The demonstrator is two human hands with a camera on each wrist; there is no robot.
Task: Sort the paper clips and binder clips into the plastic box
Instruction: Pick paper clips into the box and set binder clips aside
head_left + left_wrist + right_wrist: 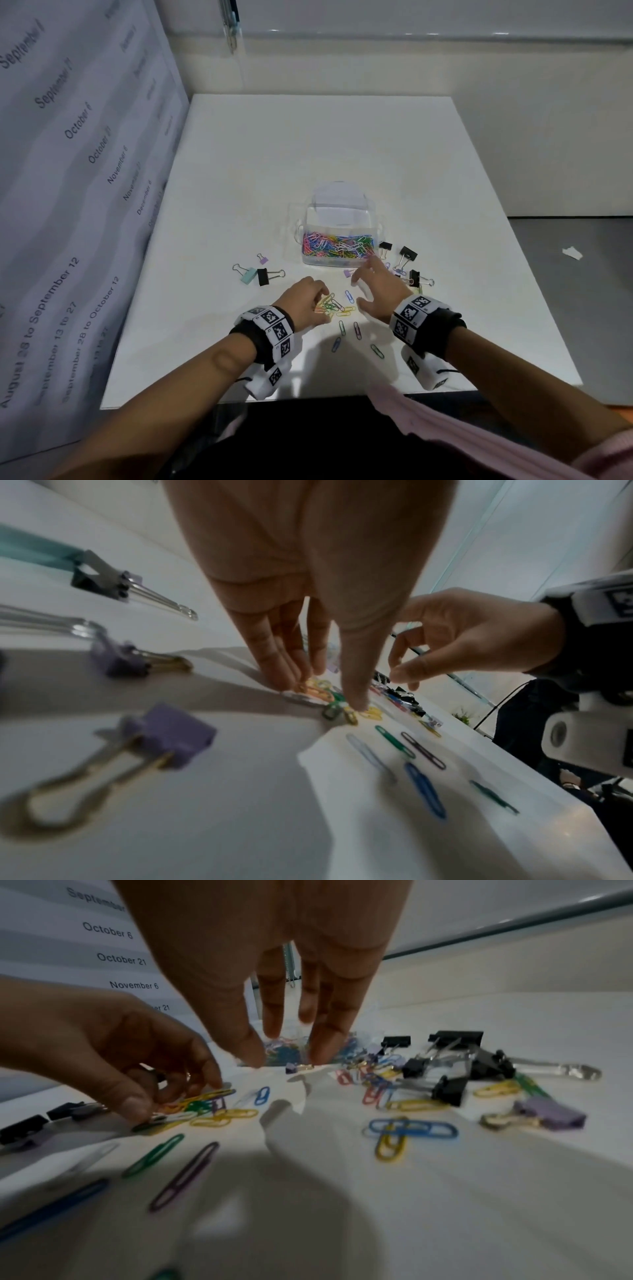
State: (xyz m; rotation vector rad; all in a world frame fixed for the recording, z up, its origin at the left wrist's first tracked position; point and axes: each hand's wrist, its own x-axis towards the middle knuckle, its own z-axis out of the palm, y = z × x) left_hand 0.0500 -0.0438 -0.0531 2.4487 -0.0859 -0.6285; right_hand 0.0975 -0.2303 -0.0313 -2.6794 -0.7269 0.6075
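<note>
Loose paper clips lie scattered on the white table closest to the person, a blue one, a green one and a purple one among them. Just beyond, the left hand has its fingers bunched and curled down onto a small heap of clips, fingertips and thumb touching the yellow, green and orange ones and pinching at them. Beside it, the right hand hovers above the table with fingers spread apart and slightly bent, holding nothing; its tips hang above a small purple binder clip. Farther out stands the clear plastic box, lid open, one compartment full of coloured paper clips. Black binder clips lie to the right of the box, near the right wrist. To the left of the box are a mint binder clip, a black one touching it, and a small purple one.
</note>
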